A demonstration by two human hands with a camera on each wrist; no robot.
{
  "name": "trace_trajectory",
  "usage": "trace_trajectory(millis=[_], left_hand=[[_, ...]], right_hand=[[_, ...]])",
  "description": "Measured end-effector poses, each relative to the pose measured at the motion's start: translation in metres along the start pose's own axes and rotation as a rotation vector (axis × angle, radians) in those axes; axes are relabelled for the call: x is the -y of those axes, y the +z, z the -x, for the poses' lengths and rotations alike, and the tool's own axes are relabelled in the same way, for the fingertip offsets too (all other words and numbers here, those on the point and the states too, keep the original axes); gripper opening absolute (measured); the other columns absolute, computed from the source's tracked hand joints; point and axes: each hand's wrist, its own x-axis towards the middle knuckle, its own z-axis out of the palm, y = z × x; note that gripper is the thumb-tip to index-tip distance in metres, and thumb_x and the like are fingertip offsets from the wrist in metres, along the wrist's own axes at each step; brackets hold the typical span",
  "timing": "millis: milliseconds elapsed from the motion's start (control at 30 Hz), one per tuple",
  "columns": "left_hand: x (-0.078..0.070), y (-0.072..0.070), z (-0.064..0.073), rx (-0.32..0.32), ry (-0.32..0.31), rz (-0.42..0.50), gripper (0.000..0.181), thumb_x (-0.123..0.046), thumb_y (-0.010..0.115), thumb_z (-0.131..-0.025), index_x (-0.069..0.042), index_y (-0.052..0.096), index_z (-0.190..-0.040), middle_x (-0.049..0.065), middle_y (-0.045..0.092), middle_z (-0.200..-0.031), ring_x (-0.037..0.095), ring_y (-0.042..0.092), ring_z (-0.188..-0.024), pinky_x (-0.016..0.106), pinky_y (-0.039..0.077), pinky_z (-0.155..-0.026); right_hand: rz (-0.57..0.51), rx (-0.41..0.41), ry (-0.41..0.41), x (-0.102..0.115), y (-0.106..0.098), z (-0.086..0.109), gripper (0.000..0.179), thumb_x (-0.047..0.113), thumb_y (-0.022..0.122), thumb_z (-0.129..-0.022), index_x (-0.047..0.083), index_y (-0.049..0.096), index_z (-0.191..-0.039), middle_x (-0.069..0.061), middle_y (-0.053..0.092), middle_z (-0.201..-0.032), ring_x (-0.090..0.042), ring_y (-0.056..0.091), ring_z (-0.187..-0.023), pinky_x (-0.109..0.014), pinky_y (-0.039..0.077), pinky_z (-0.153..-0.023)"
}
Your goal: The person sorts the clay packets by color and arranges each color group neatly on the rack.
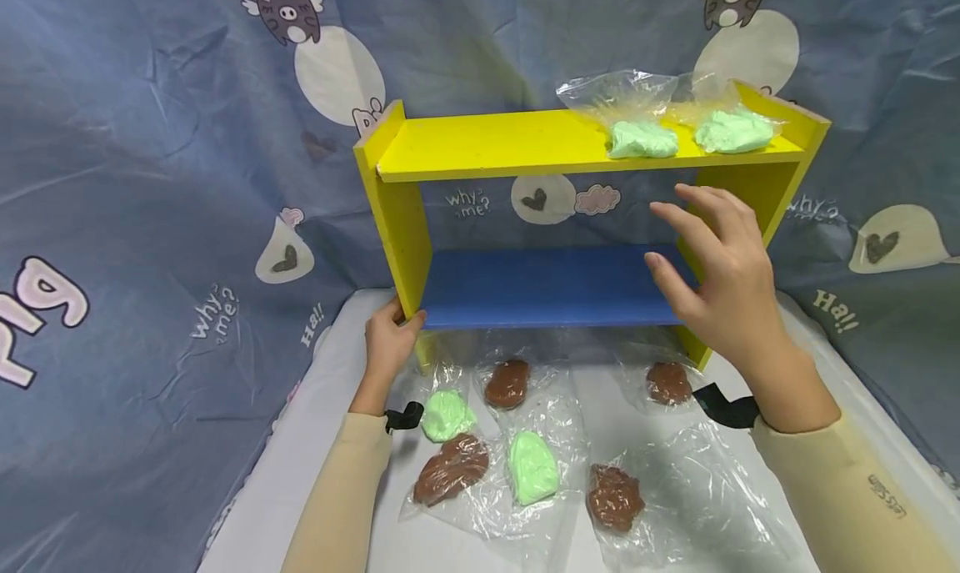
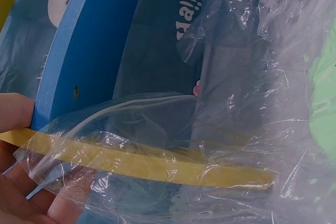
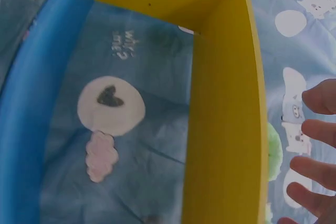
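Observation:
A small shelf rack (image 1: pixel 480 148) with yellow sides and top and a blue lower board (image 1: pixel 555 285) stands on the white table. My left hand (image 1: pixel 390 339) grips its left side panel at the blue board's height; in the left wrist view the thumb lies near the board's end, and fingers (image 2: pixel 71 195) show past the yellow panel. My right hand (image 1: pixel 723 273) is raised before the right side, fingers spread and slightly bent, holding nothing. On the top board, toward the right, sit two bagged light-green lumps, one (image 1: pixel 643 139) left of the other (image 1: pixel 735 131).
In front of the rack lie bagged brown lumps (image 1: pixel 507 384), (image 1: pixel 452 470), (image 1: pixel 615 498), with another brown lump (image 1: pixel 669 383) near its right foot. Green lumps (image 1: pixel 447 415), (image 1: pixel 533 468) lie among them. A printed blue cloth (image 1: pixel 187 139) hangs behind and at the sides.

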Motion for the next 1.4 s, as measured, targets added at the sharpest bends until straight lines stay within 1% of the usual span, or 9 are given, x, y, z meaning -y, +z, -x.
trace_trajectory(millis=[167,333,400,467,567,700,800,1100,1400], left_hand=[[0.001,0.001,-0.001,-0.005,0.011,0.009,0.042,-0.019,0.075,-0.092,-0.008,0.067,-0.132,0.015,0.070,-0.120,0.029,0.067,-0.112,0.045,0.056,-0.091],[0.003,0.003,0.000,-0.001,-0.005,0.008,0.040,-0.019,0.075,-0.092,-0.010,0.068,-0.130,0.013,0.071,-0.119,0.028,0.067,-0.112,0.044,0.056,-0.090],[0.002,0.003,-0.002,-0.009,-0.005,0.011,0.040,-0.019,0.075,-0.092,-0.011,0.068,-0.131,0.013,0.071,-0.119,0.028,0.067,-0.112,0.044,0.056,-0.090],[0.002,0.003,-0.002,-0.013,-0.001,0.015,0.041,-0.019,0.075,-0.092,-0.011,0.068,-0.131,0.013,0.071,-0.120,0.028,0.067,-0.112,0.043,0.056,-0.090],[0.001,0.003,-0.003,-0.012,0.011,0.024,0.042,-0.019,0.075,-0.092,-0.011,0.067,-0.132,0.014,0.070,-0.120,0.028,0.067,-0.112,0.044,0.056,-0.090],[0.001,0.004,-0.004,-0.016,0.016,0.027,0.042,-0.018,0.075,-0.091,-0.010,0.068,-0.131,0.014,0.071,-0.119,0.028,0.067,-0.111,0.044,0.056,-0.089],[0.003,0.004,-0.003,-0.019,0.013,0.031,0.040,-0.017,0.075,-0.091,-0.010,0.069,-0.130,0.014,0.071,-0.119,0.029,0.067,-0.111,0.044,0.056,-0.089],[0.005,0.004,-0.001,-0.016,0.011,0.042,0.040,-0.017,0.075,-0.092,-0.010,0.068,-0.131,0.014,0.070,-0.121,0.029,0.067,-0.113,0.043,0.056,-0.091],[0.005,0.004,-0.001,-0.014,0.004,0.031,0.039,-0.018,0.075,-0.091,-0.010,0.069,-0.129,0.013,0.071,-0.120,0.028,0.067,-0.111,0.043,0.056,-0.090]], right_hand=[[-0.049,0.035,0.033,0.007,0.007,0.027,0.049,0.027,0.068,-0.088,0.006,0.066,-0.132,-0.020,0.053,-0.143,-0.042,0.044,-0.133,-0.055,0.032,-0.112],[-0.064,0.139,0.083,0.015,0.018,0.062,0.052,0.025,0.073,-0.086,0.010,0.065,-0.135,-0.014,0.051,-0.146,-0.041,0.044,-0.134,-0.057,0.037,-0.109],[-0.057,0.193,0.106,0.018,0.022,0.075,0.056,0.023,0.076,-0.084,0.013,0.063,-0.138,-0.011,0.049,-0.149,-0.038,0.042,-0.136,-0.053,0.046,-0.100],[-0.052,0.241,0.123,0.021,0.025,0.087,0.060,0.021,0.077,-0.084,0.015,0.061,-0.141,-0.009,0.047,-0.151,-0.037,0.041,-0.137,-0.046,0.054,-0.084],[-0.050,0.294,0.132,0.024,0.030,0.104,0.060,0.022,0.076,-0.085,0.017,0.059,-0.142,-0.008,0.045,-0.152,-0.035,0.041,-0.137,-0.042,0.055,-0.072],[-0.063,0.351,0.122,0.030,0.041,0.123,0.058,0.026,0.075,-0.086,0.018,0.060,-0.141,-0.009,0.047,-0.150,-0.035,0.044,-0.135,-0.055,0.050,-0.091],[-0.077,0.403,0.112,0.038,0.051,0.136,0.060,0.028,0.077,-0.086,0.020,0.059,-0.142,-0.007,0.047,-0.150,-0.033,0.046,-0.133,-0.058,0.047,-0.097],[-0.160,0.595,0.113,0.068,0.083,0.164,0.073,0.031,0.081,-0.084,0.029,0.049,-0.149,-0.001,0.044,-0.151,-0.026,0.045,-0.135,-0.054,0.048,-0.100],[-0.230,0.751,0.081,0.095,0.111,0.182,0.071,0.044,0.083,-0.080,0.028,0.056,-0.144,-0.004,0.047,-0.150,-0.025,0.046,-0.135,-0.050,0.047,-0.102]])
